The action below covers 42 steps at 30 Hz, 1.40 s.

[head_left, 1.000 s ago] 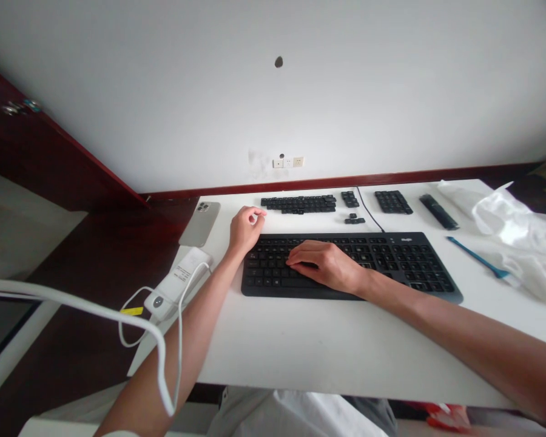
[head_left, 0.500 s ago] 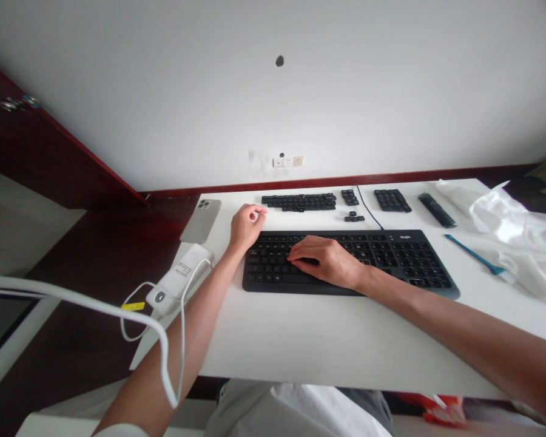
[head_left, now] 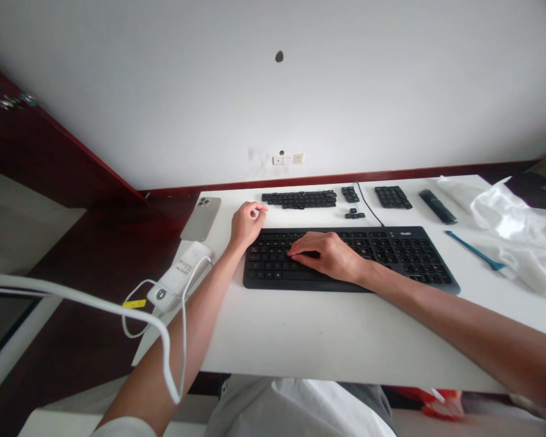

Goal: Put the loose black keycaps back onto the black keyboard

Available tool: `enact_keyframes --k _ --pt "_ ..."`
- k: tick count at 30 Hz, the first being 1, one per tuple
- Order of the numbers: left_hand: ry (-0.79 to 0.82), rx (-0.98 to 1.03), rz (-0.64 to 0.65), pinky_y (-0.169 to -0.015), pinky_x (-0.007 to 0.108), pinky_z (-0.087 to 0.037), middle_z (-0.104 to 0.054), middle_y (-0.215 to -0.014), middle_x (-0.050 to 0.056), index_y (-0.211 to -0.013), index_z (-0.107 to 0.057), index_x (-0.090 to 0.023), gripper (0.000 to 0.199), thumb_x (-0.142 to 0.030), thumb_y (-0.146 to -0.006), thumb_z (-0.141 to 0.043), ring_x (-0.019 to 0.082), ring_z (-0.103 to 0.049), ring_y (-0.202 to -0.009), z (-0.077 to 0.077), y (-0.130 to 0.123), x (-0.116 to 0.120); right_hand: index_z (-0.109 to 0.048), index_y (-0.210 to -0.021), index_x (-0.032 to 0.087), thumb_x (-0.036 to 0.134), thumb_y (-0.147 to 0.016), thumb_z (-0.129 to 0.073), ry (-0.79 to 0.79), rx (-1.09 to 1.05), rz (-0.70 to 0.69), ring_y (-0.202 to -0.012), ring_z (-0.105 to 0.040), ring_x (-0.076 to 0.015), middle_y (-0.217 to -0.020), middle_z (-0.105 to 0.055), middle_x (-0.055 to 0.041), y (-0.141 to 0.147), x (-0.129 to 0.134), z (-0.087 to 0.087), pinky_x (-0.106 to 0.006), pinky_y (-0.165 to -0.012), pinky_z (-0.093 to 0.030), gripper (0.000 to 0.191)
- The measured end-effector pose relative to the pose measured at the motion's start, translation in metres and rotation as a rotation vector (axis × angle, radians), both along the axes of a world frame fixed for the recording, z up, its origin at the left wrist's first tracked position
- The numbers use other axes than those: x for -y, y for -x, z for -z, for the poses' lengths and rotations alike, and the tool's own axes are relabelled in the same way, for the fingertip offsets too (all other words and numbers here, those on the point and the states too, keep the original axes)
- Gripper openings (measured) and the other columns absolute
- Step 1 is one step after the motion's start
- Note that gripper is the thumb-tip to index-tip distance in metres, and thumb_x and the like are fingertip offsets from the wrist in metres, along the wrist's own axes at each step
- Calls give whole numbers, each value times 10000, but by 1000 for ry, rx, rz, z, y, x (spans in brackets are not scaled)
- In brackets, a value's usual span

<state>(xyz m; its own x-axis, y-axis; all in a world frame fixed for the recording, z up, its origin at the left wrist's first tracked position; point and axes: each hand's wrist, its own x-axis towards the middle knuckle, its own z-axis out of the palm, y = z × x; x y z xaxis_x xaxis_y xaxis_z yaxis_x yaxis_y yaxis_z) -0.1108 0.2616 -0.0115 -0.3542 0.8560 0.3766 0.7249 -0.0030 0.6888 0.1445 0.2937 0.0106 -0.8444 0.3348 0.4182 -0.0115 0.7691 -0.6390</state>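
Note:
A black keyboard lies on the white table, with caps on its left keys and many bare key positions toward the right. My right hand rests over its middle, thumb and fingers pinched together down at the keys; anything between the fingertips is hidden. Beyond the keyboard's far left corner, my left hand leans on the table with curled fingers, thumb and forefinger tips close together. Whether it pinches something small cannot be made out. Just right of it lie rows of loose black keycaps.
More keycaps lie at the back, beside a dark elongated object. On the right are a blue brush-like tool and a white plastic bag. To the left are a phone and a white power strip with cable.
The whole view has shifted very slightly. Both hands keep nearly the same place and pose, the right one still pinched at the keys.

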Motion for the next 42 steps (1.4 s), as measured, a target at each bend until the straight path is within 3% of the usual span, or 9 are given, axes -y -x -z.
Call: enact_keyframes --k 9,18,25,34,42 --pt "7 -19 8 -776 307 -484 -752 -959 18 -884 -753 -237 149 -173 -888 -618 164 -590 -750 1 2 -1 -803 -1058 240 231 -969 -672 14 -17 1 -974 -748 -207 -1044 -798 -48 0 0 1 -364 -892 -619 159" --pt "18 -23 10 -785 294 -484 -748 -961 20 -890 -749 -225 151 -176 -889 -607 159 -586 -754 -3 -1 1 -782 -1060 216 224 -996 -632 -116 -32 -44 -986 -729 -214 -1044 -781 -75 0 1 4 -368 -880 -614 164" --pt "31 -16 14 -799 282 -479 -749 -986 20 -900 -749 -215 157 -164 -883 -601 154 -590 -773 -4 -1 2 -735 -1074 157 156 -1026 -537 -399 58 -60 -982 -689 -238 -1072 -750 -110 -2 13 -4 -391 -837 -605 204" --pt "43 -36 7 -805 286 -475 -750 -986 23 -912 -750 -212 152 -181 -895 -602 158 -592 -782 -4 -1 2 -682 -906 136 111 -1001 -509 -778 361 44 -855 -591 -246 -942 -670 -112 0 48 -17 -388 -734 -503 199" --pt "66 -42 -12 -808 286 -476 -752 -992 19 -898 -748 -215 147 -183 -894 -605 158 -600 -786 -5 -3 1 -644 -846 168 138 -986 -527 -658 317 104 -774 -553 -213 -864 -631 -67 3 44 -12 -370 -706 -448 185"
